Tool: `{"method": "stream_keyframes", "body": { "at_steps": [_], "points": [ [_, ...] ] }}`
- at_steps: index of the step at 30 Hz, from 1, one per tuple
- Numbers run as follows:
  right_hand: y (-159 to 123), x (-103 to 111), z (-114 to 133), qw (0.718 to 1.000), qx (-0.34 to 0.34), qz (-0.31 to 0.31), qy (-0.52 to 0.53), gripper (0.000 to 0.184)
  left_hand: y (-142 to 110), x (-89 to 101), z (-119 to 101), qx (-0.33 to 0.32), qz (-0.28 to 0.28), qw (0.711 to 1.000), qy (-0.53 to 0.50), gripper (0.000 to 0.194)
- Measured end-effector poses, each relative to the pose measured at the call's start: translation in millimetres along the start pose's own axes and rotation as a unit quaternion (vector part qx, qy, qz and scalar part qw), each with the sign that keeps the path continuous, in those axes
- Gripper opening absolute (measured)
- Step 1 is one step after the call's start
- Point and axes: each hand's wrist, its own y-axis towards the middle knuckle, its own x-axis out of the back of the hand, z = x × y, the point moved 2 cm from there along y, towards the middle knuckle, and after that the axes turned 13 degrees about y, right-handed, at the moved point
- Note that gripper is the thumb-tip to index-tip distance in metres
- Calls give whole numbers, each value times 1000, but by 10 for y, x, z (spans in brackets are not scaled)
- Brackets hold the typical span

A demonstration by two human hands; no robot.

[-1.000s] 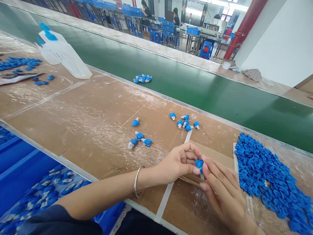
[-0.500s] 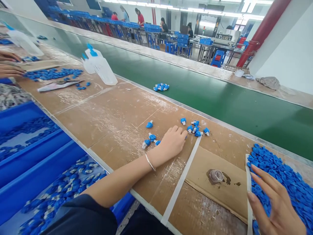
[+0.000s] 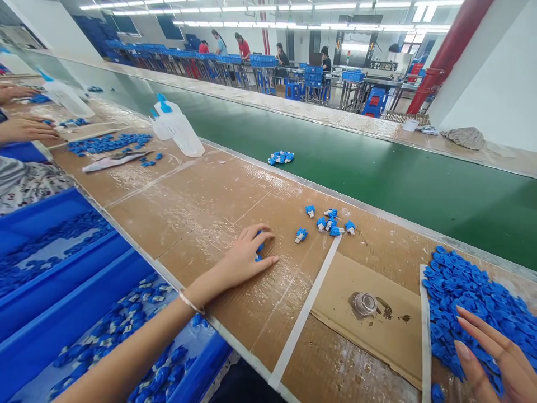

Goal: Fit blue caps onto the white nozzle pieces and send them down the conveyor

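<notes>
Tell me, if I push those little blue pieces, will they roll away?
The small blue plastic pieces are probably light and stiff, since they lie in a loose heap and seem to keep their shape. They probably won't roll far: a lone piece looks lumpy and uneven, so a push would more likely make it slide or tip over.

Bright, even light falls from ceiling strip lights (image 3: 268, 8).

Faint glare is seen on the green conveyor belt (image 3: 335, 162), soft shadow under the left hand (image 3: 245, 254), and wide-angle bending at the frame edges.
</notes>
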Motion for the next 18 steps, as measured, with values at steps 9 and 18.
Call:
{"method": "stream_keyframes", "body": {
  "at_steps": [9,18],
  "points": [
    [-4,-58,115,996,61,25,-60,31,97,20,-1034,-175,-37,976,-127,36],
    [75,-110,196,995,77,15,-59,26,1425,-70,-1361,-280,31,956,77,28]
  ]
}}
